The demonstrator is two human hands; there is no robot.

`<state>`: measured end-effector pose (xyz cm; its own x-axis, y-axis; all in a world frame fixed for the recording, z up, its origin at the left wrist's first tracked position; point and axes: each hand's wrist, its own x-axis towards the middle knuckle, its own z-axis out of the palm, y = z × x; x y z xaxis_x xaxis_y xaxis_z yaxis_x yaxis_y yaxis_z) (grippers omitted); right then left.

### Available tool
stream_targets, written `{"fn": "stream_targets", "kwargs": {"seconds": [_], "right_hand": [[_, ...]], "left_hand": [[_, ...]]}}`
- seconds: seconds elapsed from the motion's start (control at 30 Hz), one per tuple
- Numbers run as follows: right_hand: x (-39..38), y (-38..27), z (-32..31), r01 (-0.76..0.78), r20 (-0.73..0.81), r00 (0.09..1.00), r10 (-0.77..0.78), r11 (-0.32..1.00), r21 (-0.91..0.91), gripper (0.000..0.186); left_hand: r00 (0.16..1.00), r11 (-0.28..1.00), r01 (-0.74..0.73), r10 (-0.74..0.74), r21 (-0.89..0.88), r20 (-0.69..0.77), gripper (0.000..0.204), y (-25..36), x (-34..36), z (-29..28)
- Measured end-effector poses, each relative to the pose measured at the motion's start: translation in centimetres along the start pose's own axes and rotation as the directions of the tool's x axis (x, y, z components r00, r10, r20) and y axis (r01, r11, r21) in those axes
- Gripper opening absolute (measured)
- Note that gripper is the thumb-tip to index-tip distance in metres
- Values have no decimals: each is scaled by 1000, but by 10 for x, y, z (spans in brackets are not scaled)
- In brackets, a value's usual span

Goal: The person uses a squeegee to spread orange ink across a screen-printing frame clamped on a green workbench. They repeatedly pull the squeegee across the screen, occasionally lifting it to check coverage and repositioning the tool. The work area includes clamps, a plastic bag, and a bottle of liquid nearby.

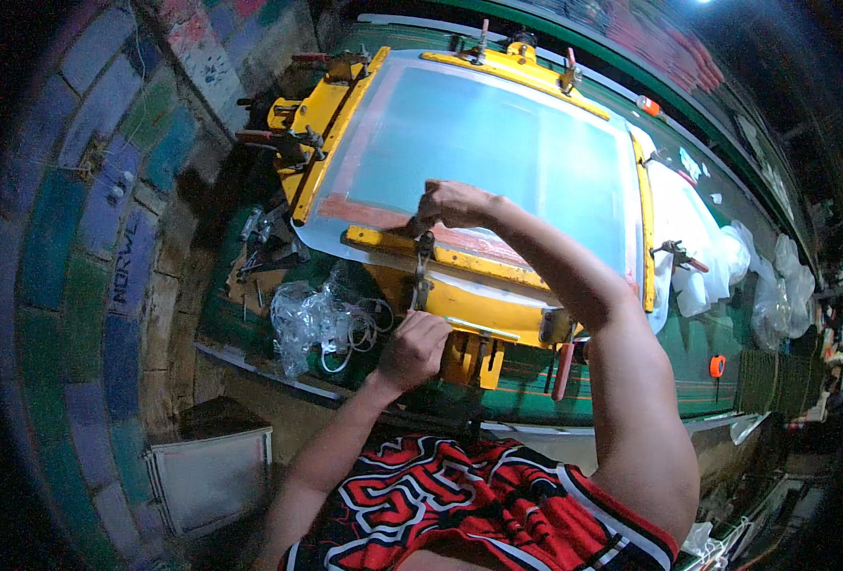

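Observation:
My left hand (416, 348) is closed around the handle end of a toggle clamp (423, 255) at the near side of a yellow stretching rig. The handle itself is mostly hidden in my fist. From above, my right hand (456, 204) reaches back across the rig, its fingers curled on the clamp's front end, where the exact grip is hidden. That end sits over a yellow clamping bar (497, 266). Beyond the bar, a pale mesh sheet (497, 133) lies stretched flat, with a reddish band along its near edge.
More yellow clamping bars edge the mesh, including a left bar (340, 133) and a far bar (526, 81). A red-handled clamp (562, 369) hangs nearby. Clear plastic wrapping (309, 324) lies left, white plastic bags (726, 249) right. An orange tape measure (717, 365) rests on the green table.

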<state>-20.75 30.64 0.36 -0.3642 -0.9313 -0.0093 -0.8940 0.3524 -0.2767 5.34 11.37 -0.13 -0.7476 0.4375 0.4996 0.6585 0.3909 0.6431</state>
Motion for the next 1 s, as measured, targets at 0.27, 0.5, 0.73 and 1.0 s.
{"fn": "stream_targets", "kwargs": {"seconds": [0.27,0.5,0.73,1.0], "right_hand": [[-165,-8,-10,-290,65,957,284,951,106,31],[-207,-37,-40,-421,-108,899,424,905,52,12],[-127,-45,-39,-378,-127,917,378,925,27,9],[-46,-18,0,-246,-47,969,243,965,-86,25]], "left_hand": [[1000,999,10,-11,31,29,14,3,1,-1],[999,997,6,-10,79,49,14,3,2,-1],[1000,997,-9,8,77,17,15,4,3,1],[999,989,-7,2,149,37,15,4,1,2]]}}
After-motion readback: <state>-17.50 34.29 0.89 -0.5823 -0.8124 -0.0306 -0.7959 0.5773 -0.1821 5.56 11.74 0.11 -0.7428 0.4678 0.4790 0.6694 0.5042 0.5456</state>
